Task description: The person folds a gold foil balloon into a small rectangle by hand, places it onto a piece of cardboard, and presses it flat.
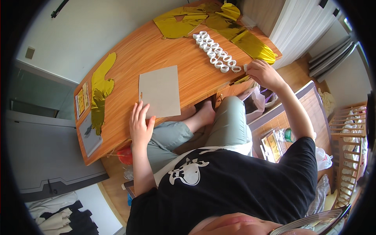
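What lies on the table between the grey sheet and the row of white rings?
In the head view, only bare wooden table lies between the grey sheet and the row of white rings; nothing else sits there.

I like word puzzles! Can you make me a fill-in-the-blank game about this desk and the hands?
1. The left hand rests flat at the corner of a ____ sheet.
2. The right hand pinches a small white piece beside a row of white ____.
3. The crumpled foil balloons at the desk's far end are ____ coloured.

Missing words: grey; rings; gold
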Motion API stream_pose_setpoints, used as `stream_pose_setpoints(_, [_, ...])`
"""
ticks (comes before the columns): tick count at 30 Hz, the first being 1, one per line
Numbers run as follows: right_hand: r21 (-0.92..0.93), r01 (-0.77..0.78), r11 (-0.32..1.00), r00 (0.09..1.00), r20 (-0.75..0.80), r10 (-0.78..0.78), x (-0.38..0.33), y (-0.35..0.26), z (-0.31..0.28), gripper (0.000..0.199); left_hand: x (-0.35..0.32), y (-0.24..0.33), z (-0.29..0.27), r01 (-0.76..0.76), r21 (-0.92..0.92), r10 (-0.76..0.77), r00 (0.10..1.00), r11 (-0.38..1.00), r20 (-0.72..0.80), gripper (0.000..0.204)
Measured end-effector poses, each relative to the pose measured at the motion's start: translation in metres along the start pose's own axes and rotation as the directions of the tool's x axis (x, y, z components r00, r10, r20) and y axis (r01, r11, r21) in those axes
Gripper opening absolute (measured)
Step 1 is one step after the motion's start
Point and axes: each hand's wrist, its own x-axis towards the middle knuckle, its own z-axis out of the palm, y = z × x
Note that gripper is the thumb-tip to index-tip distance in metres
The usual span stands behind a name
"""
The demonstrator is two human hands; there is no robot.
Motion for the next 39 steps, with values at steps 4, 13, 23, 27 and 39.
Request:
stream_pose_setpoints(4, [0.000,0.012,1.000,1.000,-0.012,-0.012,0.003,-0.013,-0.002,0.009,0.001,0.001,-0.006,-0.055,-0.017,0.056,0.998,0.998,0.026,0.055])
stream_pose_setpoints(13, [0.431,-0.037,0.901,0.999,-0.014,0.048,0.012,-0.081,-0.002,0.019,-0.009,0.009,-0.010,-0.039,-0.034,0.039,0.999,0.999,-0.015,0.050])
stream_pose_setpoints(23, [0.671,-0.197,0.715,0.970,0.239,0.043,0.177,-0.167,0.061,0.018,-0.015,0.005,-0.001,-0.022,0.016,0.023,0.992,1.000,-0.122,0.050])
stream_pose_setpoints(27, [0.701,-0.318,0.639,0.925,0.376,0.047,0.203,-0.155,0.090,0.026,-0.016,0.003,-0.006,-0.013,0.019,0.015,0.997,1.000,-0.072,0.053])
stream_pose_setpoints(39, [0.849,-0.508,0.146,0.771,0.372,0.517,0.191,-0.142,0.097,0.031,-0.026,-0.002,0.004,0.018,0.062,-0.005,0.978,0.998,-0.208,0.064])
